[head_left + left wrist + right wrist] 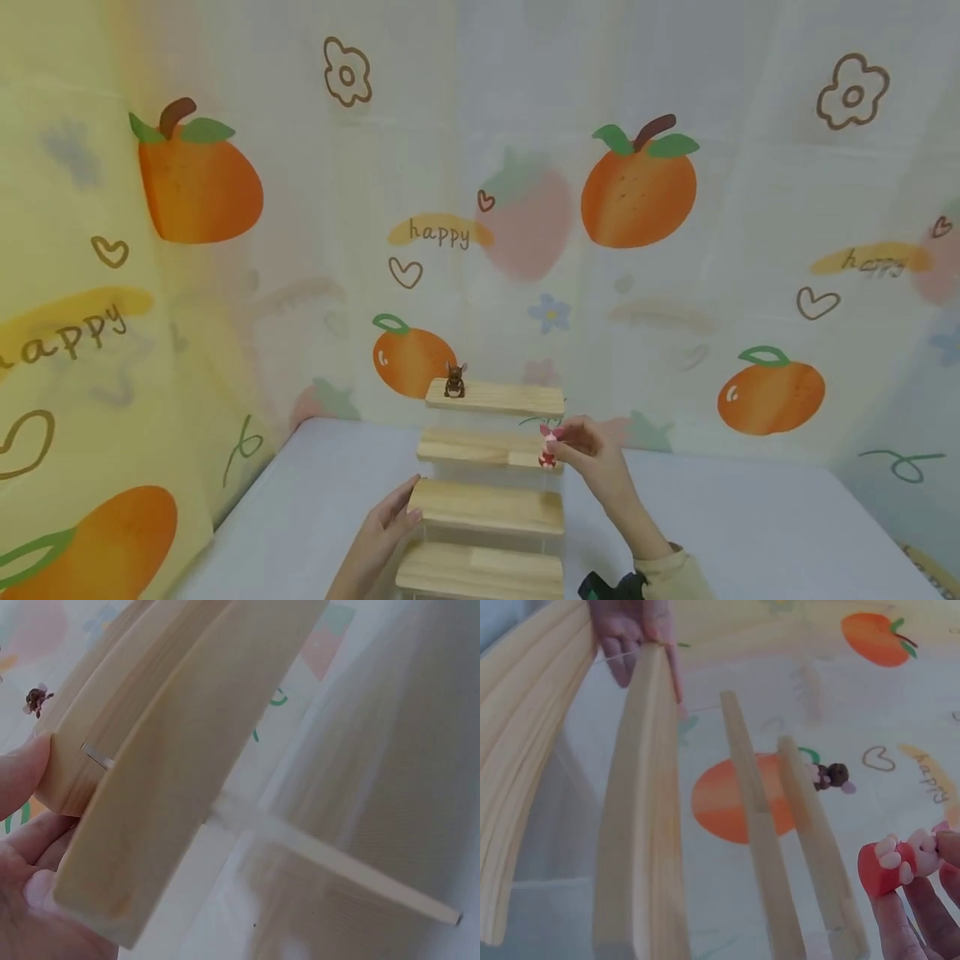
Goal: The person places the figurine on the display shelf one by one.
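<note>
A stepped display shelf (491,506) with several pale wooden boards stands in front of me. My left hand (377,532) grips the left end of one middle board, thumb and fingers at opposite faces in the left wrist view. Between the fingertips of my right hand (600,465) is a small pink and red figurine (548,450) with pink ears, held at the right end of the second board from the top. Whether its base touches the board cannot be told. A brown mouse-like figurine (454,381) sits upright at the left of the top board.
The shelf stands on a white tabletop (750,525). Behind and to the left hang printed sheets (510,100) with oranges, hearts and flowers. A black device (611,586) is at my right wrist, by a beige sleeve (675,575).
</note>
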`<state>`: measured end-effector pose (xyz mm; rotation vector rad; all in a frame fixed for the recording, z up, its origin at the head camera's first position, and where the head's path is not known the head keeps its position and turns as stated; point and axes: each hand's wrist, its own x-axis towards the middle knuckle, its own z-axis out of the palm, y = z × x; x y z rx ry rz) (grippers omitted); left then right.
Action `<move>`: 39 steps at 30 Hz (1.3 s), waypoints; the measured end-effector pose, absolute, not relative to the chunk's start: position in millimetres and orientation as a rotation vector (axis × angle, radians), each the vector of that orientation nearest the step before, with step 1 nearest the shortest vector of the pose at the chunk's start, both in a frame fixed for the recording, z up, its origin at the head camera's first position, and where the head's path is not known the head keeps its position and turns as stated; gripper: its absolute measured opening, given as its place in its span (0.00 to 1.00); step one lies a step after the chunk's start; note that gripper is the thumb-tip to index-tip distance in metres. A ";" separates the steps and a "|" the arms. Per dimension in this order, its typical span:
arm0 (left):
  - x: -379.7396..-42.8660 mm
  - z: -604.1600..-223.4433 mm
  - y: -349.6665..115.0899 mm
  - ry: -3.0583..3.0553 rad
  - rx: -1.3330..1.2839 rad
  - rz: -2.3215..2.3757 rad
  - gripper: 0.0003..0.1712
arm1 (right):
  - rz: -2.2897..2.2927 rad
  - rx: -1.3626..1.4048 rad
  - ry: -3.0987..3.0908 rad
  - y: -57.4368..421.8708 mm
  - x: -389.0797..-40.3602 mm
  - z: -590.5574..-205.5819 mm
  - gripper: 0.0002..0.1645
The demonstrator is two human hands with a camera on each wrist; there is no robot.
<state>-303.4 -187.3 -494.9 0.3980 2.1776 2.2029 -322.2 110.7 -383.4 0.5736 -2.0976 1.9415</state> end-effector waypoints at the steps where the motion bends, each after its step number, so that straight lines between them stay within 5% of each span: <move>1: -303.9 -493.9 -187.5 2.189 0.405 2.199 0.33 | 1.943 0.569 -2.089 110.6 -322.4 -383.0 0.13; 39: -302.2 -482.0 -183.4 1.942 0.376 2.354 0.32 | 1.900 0.657 -2.089 90.9 -345.3 -351.1 0.13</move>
